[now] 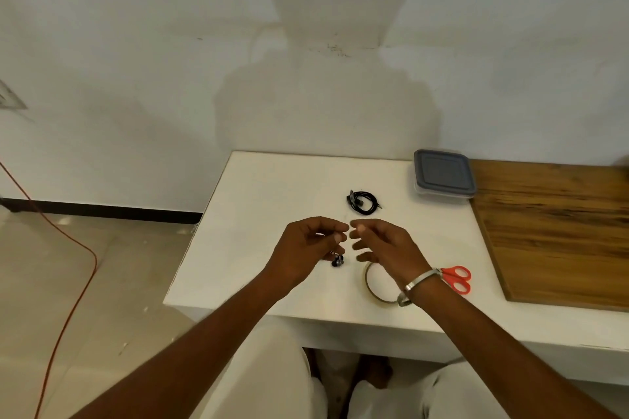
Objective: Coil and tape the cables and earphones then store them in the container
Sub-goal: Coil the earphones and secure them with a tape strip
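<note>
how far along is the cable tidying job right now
Done, by the look of it: one black cable lies coiled on the white table; tape on it can't be made out. In hand: the left hand holds the earphones, with the right hand held close beside it, fingers loosely curled. Left: taping, with the tape roll and scissors idle, and storing, since the container is lidded.

Coiled cable (363, 202) lies mid-worktop (272, 187), container (443, 175) behind it to the right at the wall. Nearer, the tape (369, 286) sits just left of the scissors (457, 278); earbuds (337, 260) left of the tape. Board (558, 231) far right.
</note>
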{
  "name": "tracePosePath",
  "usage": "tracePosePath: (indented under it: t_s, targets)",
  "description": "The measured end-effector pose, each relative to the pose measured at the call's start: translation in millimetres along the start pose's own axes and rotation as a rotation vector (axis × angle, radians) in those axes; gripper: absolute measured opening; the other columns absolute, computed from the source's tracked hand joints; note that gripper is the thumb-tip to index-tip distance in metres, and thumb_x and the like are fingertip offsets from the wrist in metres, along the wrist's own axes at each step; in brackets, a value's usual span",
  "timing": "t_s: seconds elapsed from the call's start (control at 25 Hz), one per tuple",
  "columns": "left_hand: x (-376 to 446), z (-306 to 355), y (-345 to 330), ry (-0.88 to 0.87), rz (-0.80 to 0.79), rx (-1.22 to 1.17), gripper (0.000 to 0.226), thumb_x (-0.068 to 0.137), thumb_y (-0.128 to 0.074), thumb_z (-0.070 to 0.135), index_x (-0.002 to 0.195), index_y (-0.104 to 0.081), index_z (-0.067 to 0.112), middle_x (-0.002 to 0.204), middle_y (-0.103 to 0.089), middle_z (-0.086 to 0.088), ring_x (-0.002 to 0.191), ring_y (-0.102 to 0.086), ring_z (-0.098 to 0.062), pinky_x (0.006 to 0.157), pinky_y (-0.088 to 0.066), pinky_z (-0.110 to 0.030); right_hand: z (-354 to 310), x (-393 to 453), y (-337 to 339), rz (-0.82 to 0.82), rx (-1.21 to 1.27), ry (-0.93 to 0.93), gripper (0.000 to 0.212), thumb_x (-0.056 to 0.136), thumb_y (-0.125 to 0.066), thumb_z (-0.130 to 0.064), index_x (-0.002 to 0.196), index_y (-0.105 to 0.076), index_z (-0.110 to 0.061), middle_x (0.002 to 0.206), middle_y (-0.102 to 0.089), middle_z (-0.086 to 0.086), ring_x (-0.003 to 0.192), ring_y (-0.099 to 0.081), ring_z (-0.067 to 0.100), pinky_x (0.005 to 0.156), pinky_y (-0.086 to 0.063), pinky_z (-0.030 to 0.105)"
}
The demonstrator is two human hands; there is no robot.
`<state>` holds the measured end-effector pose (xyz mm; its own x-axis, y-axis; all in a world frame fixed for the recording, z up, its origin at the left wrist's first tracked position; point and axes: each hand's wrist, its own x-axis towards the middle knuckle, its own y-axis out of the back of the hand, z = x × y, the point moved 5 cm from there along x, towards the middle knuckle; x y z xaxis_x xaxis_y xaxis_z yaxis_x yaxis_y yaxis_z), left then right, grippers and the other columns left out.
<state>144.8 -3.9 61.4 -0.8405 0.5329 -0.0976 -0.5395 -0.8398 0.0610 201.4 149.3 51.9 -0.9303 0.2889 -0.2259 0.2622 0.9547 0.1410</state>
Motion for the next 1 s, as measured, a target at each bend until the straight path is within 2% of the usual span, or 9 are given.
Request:
tracePosePath:
  t_s: [0.08, 0.16, 0.24, 0.44, 0.56, 0.68, 0.76, 0.88, 1.0]
  targets:
    - [-2.9, -1.3, -0.5, -0.003, -0.039, 0.029, 0.016, 0.091, -0.061, 0.003, 0.102, -0.070, 0.010, 0.087, -0.072, -0.010, 0.080, -0.071, -0.022, 0.069, -0.056, -0.027, -10.1, -0.2, -16.1, -0.096, 0.195, -0.063, 0.021, 0.092, -0.055, -0.023, 0.106, -0.067, -0.013, 0.097, -0.071, 0.012, 0.086, -0.070, 0.023, 0.070, -0.056, 0.028]
    - [-4.8, -0.8, 1.3, -0.001, -0.063, 0.052, 0.015, 0.091, -0.060, 0.002, 0.102, -0.069, 0.006, 0.090, -0.071, -0.016, 0.079, -0.071, -0.021, 0.068, -0.055, -0.024, -14.5, -0.2, -20.4, -0.115, 0.201, -0.059, 0.017, 0.092, -0.056, -0.019, 0.099, -0.069, -0.011, 0.092, -0.072, 0.013, 0.083, -0.070, 0.026, 0.073, -0.057, 0.032]
    - [-5.1, -0.4, 3.9, -0.010, -0.086, 0.087, 0.015, 0.091, -0.060, 0.003, 0.103, -0.069, 0.005, 0.089, -0.072, -0.013, 0.078, -0.071, -0.017, 0.069, -0.056, -0.024, -13.1, 0.9, -21.2, -0.106, 0.213, -0.065, 0.014, 0.091, -0.057, -0.014, 0.093, -0.069, -0.007, 0.087, -0.072, 0.014, 0.080, -0.070, 0.028, 0.073, -0.058, 0.033]
    - [-6.0, -5.1, 8.1, -0.013, -0.105, 0.123, 0.016, 0.092, -0.060, 0.005, 0.100, -0.071, 0.015, 0.088, -0.073, -0.007, 0.078, -0.071, -0.015, 0.073, -0.058, -0.027, -5.1, 3.4, -22.1, -0.052, 0.215, -0.119, 0.010, 0.089, -0.060, -0.013, 0.087, -0.069, -0.008, 0.086, -0.071, 0.018, 0.081, -0.069, 0.034, 0.077, -0.058, 0.039]
    - [-7.5, -12.0, 10.9, 0.005, -0.098, 0.080, 0.015, 0.090, -0.063, 0.006, 0.094, -0.071, 0.018, 0.087, -0.073, -0.007, 0.077, -0.071, -0.019, 0.074, -0.058, -0.031, 1.7, 2.2, -25.8, -0.037, 0.219, -0.138, 0.012, 0.090, -0.059, -0.012, 0.090, -0.069, -0.005, 0.084, -0.071, 0.019, 0.078, -0.070, 0.033, 0.076, -0.059, 0.038]
    - [-9.7, -20.2, 15.7, 0.070, -0.027, -0.058, 0.011, 0.084, -0.069, 0.001, 0.084, -0.065, 0.011, 0.084, -0.071, -0.014, 0.072, -0.071, -0.023, 0.073, -0.058, -0.035, 10.1, 3.0, -26.7, 0.038, 0.225, -0.144, 0.015, 0.090, -0.058, -0.009, 0.095, -0.067, 0.001, 0.075, -0.067, 0.012, 0.069, -0.068, 0.024, 0.068, -0.060, 0.032]
    - [-9.7, -30.6, 23.2, 0.142, 0.033, -0.102, 0.016, 0.081, -0.073, 0.002, 0.088, -0.060, 0.009, 0.083, -0.071, -0.017, 0.071, -0.071, -0.024, 0.070, -0.057, -0.034, 15.0, 6.2, -20.0, 0.108, 0.264, -0.157, 0.015, 0.092, -0.056, -0.009, 0.096, -0.066, 0.001, 0.075, -0.065, 0.011, 0.068, -0.066, 0.024, 0.065, -0.060, 0.030]
    - [-3.7, -48.7, 43.4, 0.091, 0.149, 0.233, 0.016, 0.083, -0.072, 0.010, 0.094, -0.063, 0.016, 0.085, -0.071, 0.003, 0.075, -0.066, -0.013, 0.067, -0.051, -0.024, 18.2, 12.3, -6.6, 0.159, 0.217, -0.146, 0.012, 0.091, -0.057, -0.009, 0.092, -0.067, -0.001, 0.077, -0.065, 0.012, 0.069, -0.066, 0.024, 0.064, -0.060, 0.032]
    - [5.4, -57.8, 49.6, -0.044, 0.201, 0.705, 0.015, 0.087, -0.068, 0.020, 0.102, -0.065, 0.024, 0.103, -0.061, 0.012, 0.099, -0.053, -0.012, 0.081, -0.040, -0.027, 20.8, 15.3, 0.1, 0.169, 0.120, -0.120, 0.013, 0.091, -0.057, -0.010, 0.094, -0.067, -0.002, 0.077, -0.065, 0.011, 0.069, -0.066, 0.023, 0.065, -0.059, 0.033]
